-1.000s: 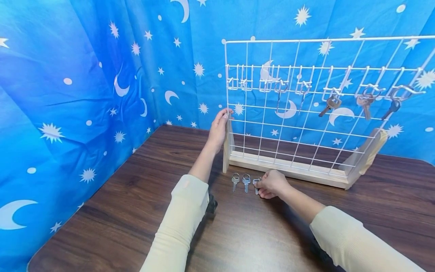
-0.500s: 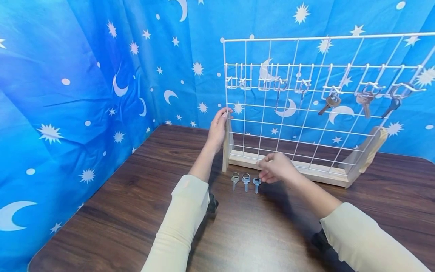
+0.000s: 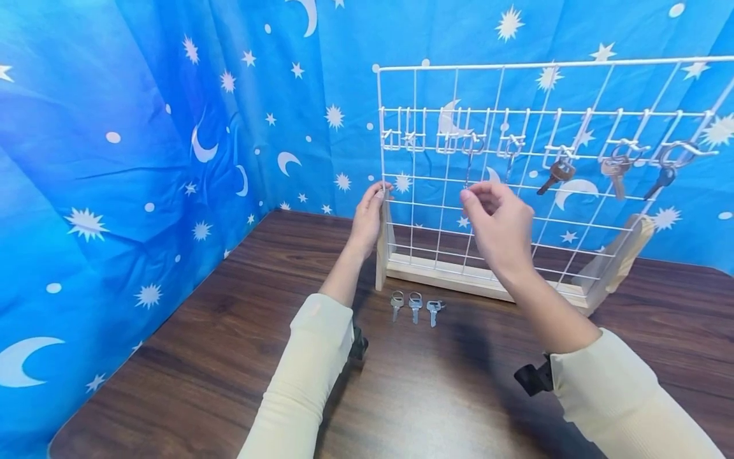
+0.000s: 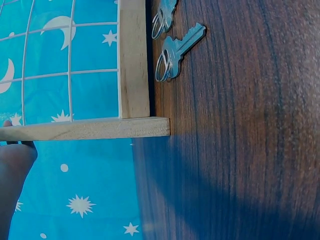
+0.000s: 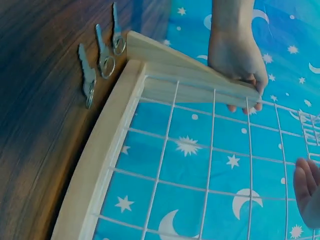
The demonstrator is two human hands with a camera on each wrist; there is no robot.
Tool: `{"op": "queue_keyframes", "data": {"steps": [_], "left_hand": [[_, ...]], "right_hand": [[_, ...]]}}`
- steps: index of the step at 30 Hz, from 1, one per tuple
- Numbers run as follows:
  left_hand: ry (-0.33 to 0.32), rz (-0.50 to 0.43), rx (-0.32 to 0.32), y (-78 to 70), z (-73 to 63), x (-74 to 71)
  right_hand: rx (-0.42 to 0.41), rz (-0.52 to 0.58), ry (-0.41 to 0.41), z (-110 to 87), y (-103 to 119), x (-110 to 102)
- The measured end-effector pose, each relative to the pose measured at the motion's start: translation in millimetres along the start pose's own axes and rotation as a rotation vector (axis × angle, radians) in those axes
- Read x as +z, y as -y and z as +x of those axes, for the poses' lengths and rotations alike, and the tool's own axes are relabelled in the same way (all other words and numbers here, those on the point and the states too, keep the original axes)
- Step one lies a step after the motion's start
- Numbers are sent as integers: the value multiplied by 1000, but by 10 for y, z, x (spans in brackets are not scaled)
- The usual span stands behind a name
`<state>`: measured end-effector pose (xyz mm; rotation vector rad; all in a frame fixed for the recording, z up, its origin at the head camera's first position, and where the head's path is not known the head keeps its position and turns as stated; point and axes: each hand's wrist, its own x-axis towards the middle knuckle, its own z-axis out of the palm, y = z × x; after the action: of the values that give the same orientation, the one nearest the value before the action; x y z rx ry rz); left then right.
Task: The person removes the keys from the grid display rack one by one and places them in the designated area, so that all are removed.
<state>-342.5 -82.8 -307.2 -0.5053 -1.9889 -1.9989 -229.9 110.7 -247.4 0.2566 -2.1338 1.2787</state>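
Observation:
My left hand (image 3: 369, 213) grips the wooden left post (image 3: 381, 255) of a white wire grid rack (image 3: 453, 207); the left wrist view shows that hand (image 4: 15, 160) at the post's edge. My right hand (image 3: 504, 223) is raised before the grid, thumb and forefinger bent toward each other right at the lower end of a hanging key (image 3: 469, 169). I cannot tell whether they pinch it. That key's ring hangs on a white hook. On the table lie a left key (image 3: 397, 307), a middle key (image 3: 415, 308) and a right key (image 3: 434, 311), each with a ring.
Several more keys hang to the right, among them a brown key (image 3: 557, 172) and a dark key (image 3: 664, 177). Bare hooks (image 3: 410, 141) line the grid's left side. The rack's wooden base (image 3: 424, 270) stands on the dark wood table (image 3: 258, 306), before a blue star-patterned curtain (image 3: 327, 76).
My right hand has let go of the rightmost key on the table and risen to the hanging key. My left hand stays on the rack's post.

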Motion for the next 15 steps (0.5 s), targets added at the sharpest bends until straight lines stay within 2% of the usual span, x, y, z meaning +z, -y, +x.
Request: {"op": "queue_keyframes", "data": {"steps": [3,5,9,15], "left_hand": [[16,-9,-3,-3,2,6],[20,-7,-8,0,5,8],[8,2,-9,2,8,8],[-22,20,18,-3,-9,9]], "right_hand": [[14,-11,-89,68,50,-21],[28,-41,-102,122,78,-40],[57,-83,-80,233,126,-67],[109,-75,-41,356,194,-45]]}}
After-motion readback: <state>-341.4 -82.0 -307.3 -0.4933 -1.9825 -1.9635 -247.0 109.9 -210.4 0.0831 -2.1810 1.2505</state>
